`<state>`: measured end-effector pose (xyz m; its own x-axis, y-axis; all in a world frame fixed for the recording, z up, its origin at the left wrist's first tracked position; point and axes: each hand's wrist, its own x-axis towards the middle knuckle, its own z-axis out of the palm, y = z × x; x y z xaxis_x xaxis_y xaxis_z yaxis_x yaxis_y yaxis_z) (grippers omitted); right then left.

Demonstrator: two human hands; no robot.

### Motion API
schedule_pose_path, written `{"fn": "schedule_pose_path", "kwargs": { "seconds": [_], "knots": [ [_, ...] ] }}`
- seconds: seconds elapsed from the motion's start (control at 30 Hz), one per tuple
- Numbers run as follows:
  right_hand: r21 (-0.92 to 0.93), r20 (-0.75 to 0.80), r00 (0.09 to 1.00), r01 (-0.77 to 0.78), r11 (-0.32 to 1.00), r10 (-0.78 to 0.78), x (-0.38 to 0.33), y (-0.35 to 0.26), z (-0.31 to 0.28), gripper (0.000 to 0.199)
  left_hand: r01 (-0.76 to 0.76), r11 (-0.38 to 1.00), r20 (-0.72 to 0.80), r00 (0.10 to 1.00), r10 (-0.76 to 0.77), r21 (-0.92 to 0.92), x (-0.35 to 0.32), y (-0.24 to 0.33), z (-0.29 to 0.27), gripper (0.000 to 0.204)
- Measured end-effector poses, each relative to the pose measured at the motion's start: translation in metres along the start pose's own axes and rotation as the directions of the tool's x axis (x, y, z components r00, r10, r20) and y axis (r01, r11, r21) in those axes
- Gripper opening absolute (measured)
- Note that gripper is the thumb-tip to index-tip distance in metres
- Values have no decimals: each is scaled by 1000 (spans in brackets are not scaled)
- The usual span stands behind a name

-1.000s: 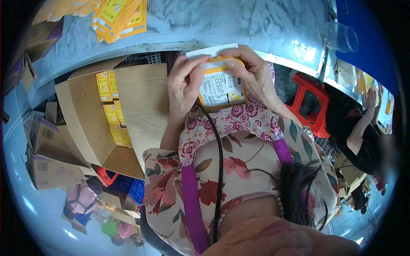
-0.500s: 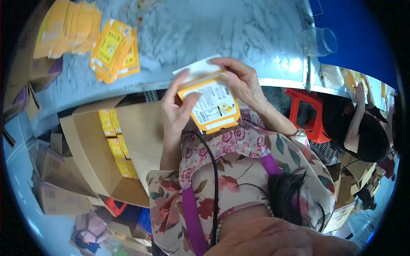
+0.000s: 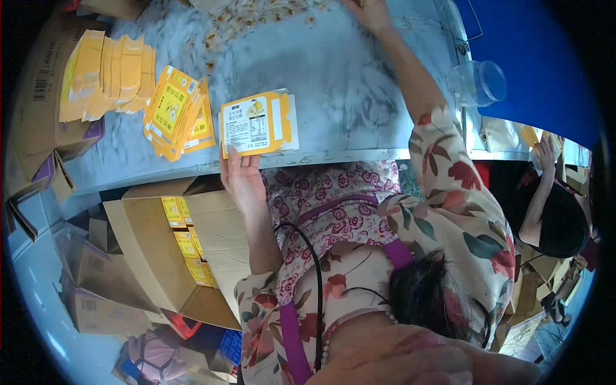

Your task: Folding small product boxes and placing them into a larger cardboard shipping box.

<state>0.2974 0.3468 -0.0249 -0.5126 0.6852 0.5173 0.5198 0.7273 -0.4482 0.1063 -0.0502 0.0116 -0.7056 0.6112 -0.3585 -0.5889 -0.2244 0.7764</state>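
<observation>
bare grey tabletop (image 3: 359,83) lies open between the fanned yellow cartons (image 3: 176,112) at left and the clear plastic jar (image 3: 478,82) at right.

The flat carton (image 3: 255,124) is yellow-orange with a white panel of dark print. The fanned stack of cartons (image 3: 176,114) beside it is the same yellow. The tabletop (image 3: 346,77) is mottled pale blue-grey. The sleeve (image 3: 459,173) is cream with red and green leaves. The open box (image 3: 154,256) is plain brown, with yellow packs inside.
</observation>
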Motion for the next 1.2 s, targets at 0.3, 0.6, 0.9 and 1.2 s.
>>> {"fn": "schedule_pose_path", "kwargs": {
  "seconds": [0.3,0.6,0.9,1.2],
  "knots": [
    [-162,-126,991,33,986,-54,-111,-85,-24,33,-64,996,-13,998,65,58,5,-3,-15,42],
    [846,198,699,-476,241,687,-168,-92,-90,31,-95,993,-8,995,95,75,7,-8,-25,41],
    [237,-24,968,-237,942,250,-190,-102,-94,35,-110,991,30,994,108,73,9,-6,-35,34],
    [345,160,987,-58,937,2,-119,-60,-46,38,-92,990,39,995,88,107,10,-10,-39,42]
  ]
}}
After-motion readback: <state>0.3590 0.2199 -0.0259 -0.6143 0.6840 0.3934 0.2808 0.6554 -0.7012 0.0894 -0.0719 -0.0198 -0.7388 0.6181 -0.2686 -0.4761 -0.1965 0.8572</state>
